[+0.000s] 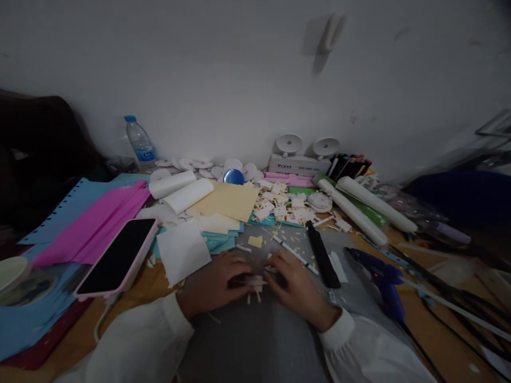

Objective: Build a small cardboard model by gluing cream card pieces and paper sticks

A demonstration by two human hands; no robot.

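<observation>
My left hand (219,279) pinches a small pale paper cut-out (255,282) with thin stick-like legs pointing down, just above the grey work mat (247,346). Close by on the right, my right hand (295,282) has its fingers curved and parted from the thumb. Its thumb tip comes near the cut-out's right edge; blur hides whether they touch. A white pen (296,255) and a black stick-shaped object (322,258) lie beyond my right hand. Behind both hands spreads a heap of similar small cut-outs (275,202). A white paper square (183,251) rests beside my left hand.
A phone (120,255) with a cable lies at left near pink paper (96,221) and blue sheets. At right sits a blue glue gun (379,282) with cords. Paper rolls (355,210), a white box (297,164) and a water bottle (139,141) stand toward the wall.
</observation>
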